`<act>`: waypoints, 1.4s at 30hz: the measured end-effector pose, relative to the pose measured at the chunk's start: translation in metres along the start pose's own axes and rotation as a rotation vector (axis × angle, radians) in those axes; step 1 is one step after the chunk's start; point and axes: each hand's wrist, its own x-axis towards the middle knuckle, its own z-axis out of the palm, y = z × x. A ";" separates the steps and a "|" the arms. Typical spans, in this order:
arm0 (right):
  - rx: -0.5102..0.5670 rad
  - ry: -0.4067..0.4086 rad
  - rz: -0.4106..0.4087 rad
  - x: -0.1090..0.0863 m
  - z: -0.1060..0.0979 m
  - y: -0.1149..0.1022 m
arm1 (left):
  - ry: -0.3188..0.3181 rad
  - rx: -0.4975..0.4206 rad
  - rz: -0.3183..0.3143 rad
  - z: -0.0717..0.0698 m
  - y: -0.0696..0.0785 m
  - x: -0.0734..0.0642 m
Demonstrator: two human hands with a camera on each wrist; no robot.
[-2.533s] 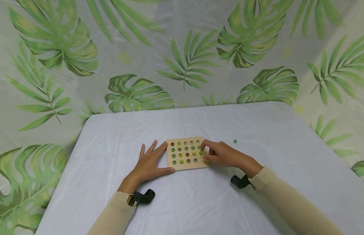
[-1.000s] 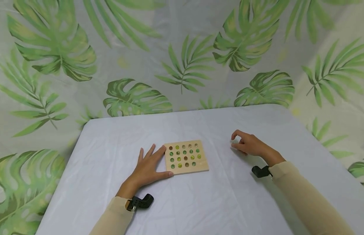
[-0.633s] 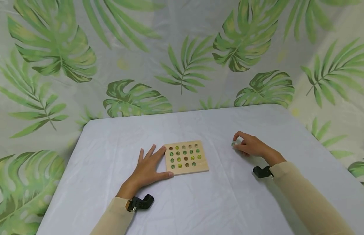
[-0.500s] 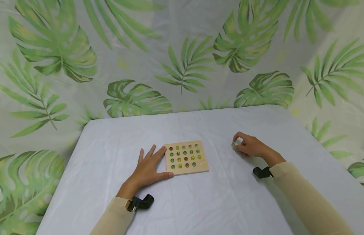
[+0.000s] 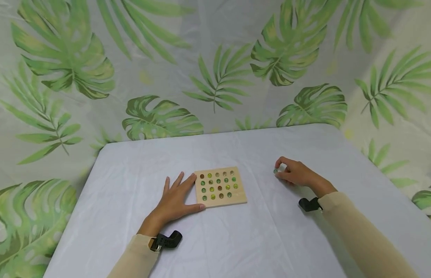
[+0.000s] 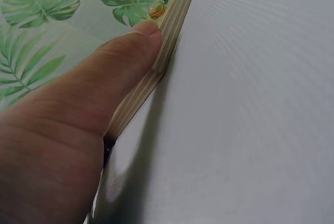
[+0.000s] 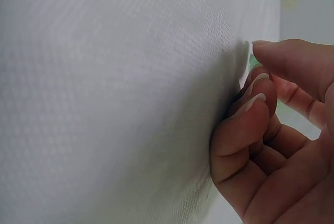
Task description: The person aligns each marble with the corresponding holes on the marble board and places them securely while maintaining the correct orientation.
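A flat wooden board [image 5: 240,197] with rows of round hollows lies mid-table, and green, yellow, brown and clear marbles sit in it. My left hand [image 5: 173,200] is spread at its left side, fingertips at the upper left corner and thumb at the lower left one. In the left wrist view the thumb [image 6: 125,51] touches the board's edge, close to an amber marble [image 6: 156,10]. To the right of the board, my right hand [image 5: 297,173] pinches a small green marble [image 5: 275,171] between thumb and index finger, at the tabletop. The right wrist view mostly hides this marble behind the fingers.
A white cloth covers the table [image 5: 215,243]. Behind it hangs a leaf-patterned curtain [image 5: 222,85]. A black camera is strapped to each wrist, the left camera [image 5: 170,239] low over the cloth and the right camera [image 5: 309,204] under the forearm.
My right hand has left the board's right side, where a yellow marble now sits in the third row, and moved right to pinch the loose green marble. My left hand has stayed put.
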 end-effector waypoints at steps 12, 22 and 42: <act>-0.006 -0.013 0.000 0.001 0.004 0.000 | -0.002 -0.002 -0.012 0.001 -0.001 -0.004; -0.031 -0.026 0.017 0.001 0.003 -0.003 | -0.013 0.007 -0.018 0.003 -0.002 -0.004; -0.035 0.006 0.001 0.004 -0.001 0.001 | -0.019 0.012 -0.014 0.001 0.000 0.002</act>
